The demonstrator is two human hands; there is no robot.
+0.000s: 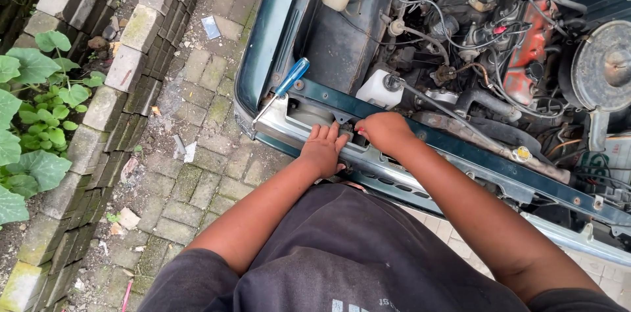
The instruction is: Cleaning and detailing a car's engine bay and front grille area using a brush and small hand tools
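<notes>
Seen from the head camera: left hand (323,148) flat, fingers spread and empty, on the dark green metal front crossbar (453,148) of the open engine bay, touching the right hand (384,129), curled over the same bar, grip hidden, contents impossible to tell. Just left of both, resting on the car's corner: a blue-handled screwdriver (281,90); behind, a white plastic reservoir (379,88).
</notes>
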